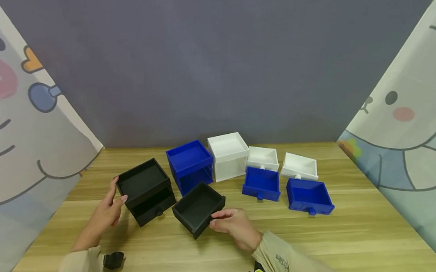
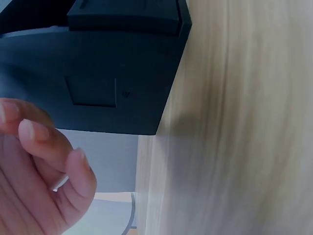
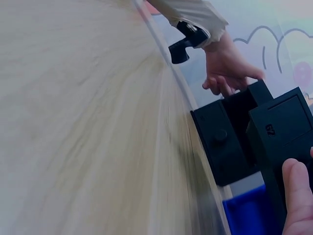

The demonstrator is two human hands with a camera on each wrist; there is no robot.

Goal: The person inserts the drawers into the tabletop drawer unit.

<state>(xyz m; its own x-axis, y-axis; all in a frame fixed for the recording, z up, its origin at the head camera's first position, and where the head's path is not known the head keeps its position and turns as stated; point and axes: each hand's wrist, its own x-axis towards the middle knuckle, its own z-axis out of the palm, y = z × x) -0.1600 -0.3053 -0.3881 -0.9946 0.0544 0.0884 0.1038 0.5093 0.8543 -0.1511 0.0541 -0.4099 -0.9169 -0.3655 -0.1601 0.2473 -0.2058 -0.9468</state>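
A small black cabinet [image 1: 143, 180] stands on the left of the table, its upper slot open and a drawer with a round knob [image 3: 221, 136] in the lower slot. My left hand [image 1: 105, 211] holds the cabinet by its left side, thumb at the front corner and index finger toward the back; its other fingers [image 2: 36, 132] are loosely bent. My right hand [image 1: 237, 227] pinches a loose black drawer [image 1: 199, 209] at its front panel. That drawer is tilted, to the right of the cabinet and apart from it.
A blue cabinet [image 1: 189, 157] and a white cabinet [image 1: 227, 145] stand behind, with open fronts. On the right lie two white drawers [image 1: 262, 156] and two blue drawers [image 1: 261, 184]. A grey backdrop [image 1: 214, 70] rises at the table's back edge, with printed cloths on both sides.
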